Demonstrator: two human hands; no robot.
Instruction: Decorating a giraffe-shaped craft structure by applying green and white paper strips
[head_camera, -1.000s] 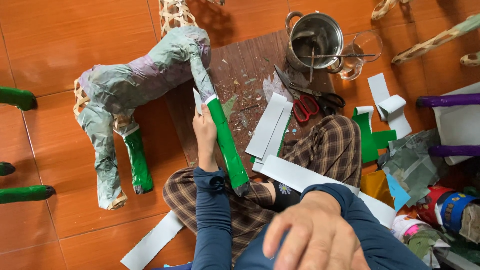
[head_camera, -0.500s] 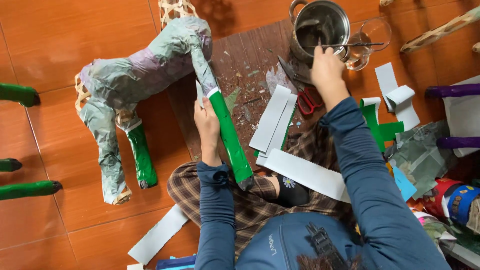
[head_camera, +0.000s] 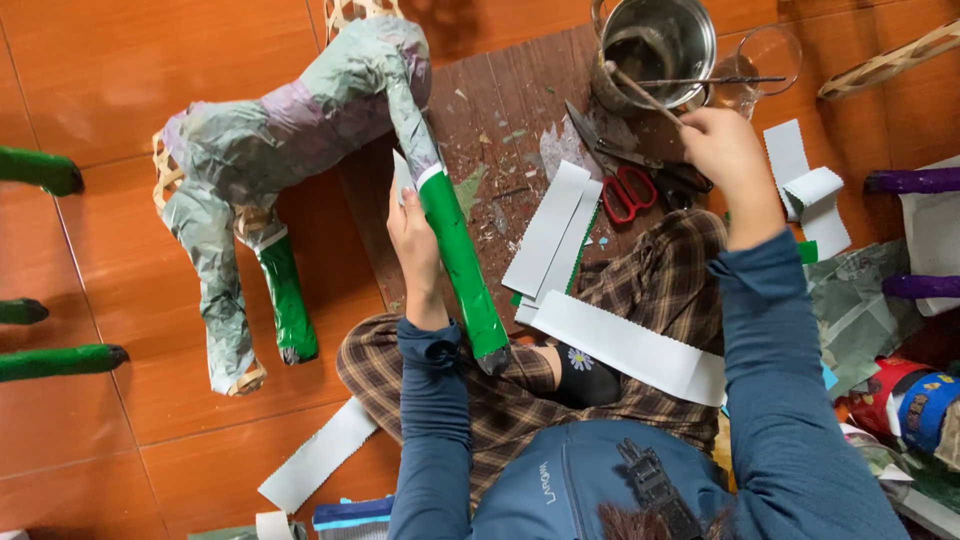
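Note:
A paper-covered animal figure (head_camera: 300, 110) on a woven frame stands on the orange floor. One of its front legs (head_camera: 460, 265) is wrapped in green paper and slants down over my lap. My left hand (head_camera: 415, 245) grips this leg from the left, with a white paper strip (head_camera: 400, 175) by the fingers. My right hand (head_camera: 725, 150) is stretched out at the upper right and closed on the thin handle of a brush (head_camera: 640, 92). The brush's other end rests in a metal pot (head_camera: 712, 50).
Red-handled scissors (head_camera: 628, 192) and white paper strips (head_camera: 548, 235) lie on a dark wooden board (head_camera: 500, 110). A long strip (head_camera: 620, 345) crosses my knee. A glass jar (head_camera: 765, 60) stands by the pot. Green sticks (head_camera: 40, 170) lie left, purple ones (head_camera: 915, 180) and tape rolls (head_camera: 915, 400) right.
My right hand rose from my lap and reached out to the pot, where it now holds the brush handle. My left hand stayed on the green leg.

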